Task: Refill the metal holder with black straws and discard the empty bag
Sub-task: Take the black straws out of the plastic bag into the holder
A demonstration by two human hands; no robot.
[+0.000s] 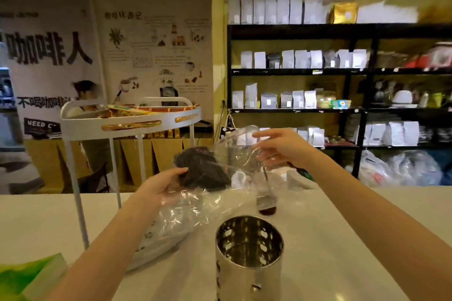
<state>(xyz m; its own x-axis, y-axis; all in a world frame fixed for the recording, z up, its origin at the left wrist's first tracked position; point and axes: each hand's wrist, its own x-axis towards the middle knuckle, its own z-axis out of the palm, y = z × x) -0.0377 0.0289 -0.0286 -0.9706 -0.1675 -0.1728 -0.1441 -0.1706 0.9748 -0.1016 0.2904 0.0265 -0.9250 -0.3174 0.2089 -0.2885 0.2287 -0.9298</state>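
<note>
- Left hand [163, 184] has its grip around the straws [201, 171], above and behind the holder [248, 255].
- Right hand [285, 148] pinches the bag [241, 151] beyond the holder on the bench [342, 239].

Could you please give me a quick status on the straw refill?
Left hand grips black straws; right hand holds clear bag. Metal holder empty. Path clear.

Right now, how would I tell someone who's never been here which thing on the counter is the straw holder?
Start at the white counter nearest the camera. Below the right hand and the clear plastic bag stands the metal holder, upright and empty. It is the only shiny steel cylinder there, with cut-out holes around its wall.
</note>
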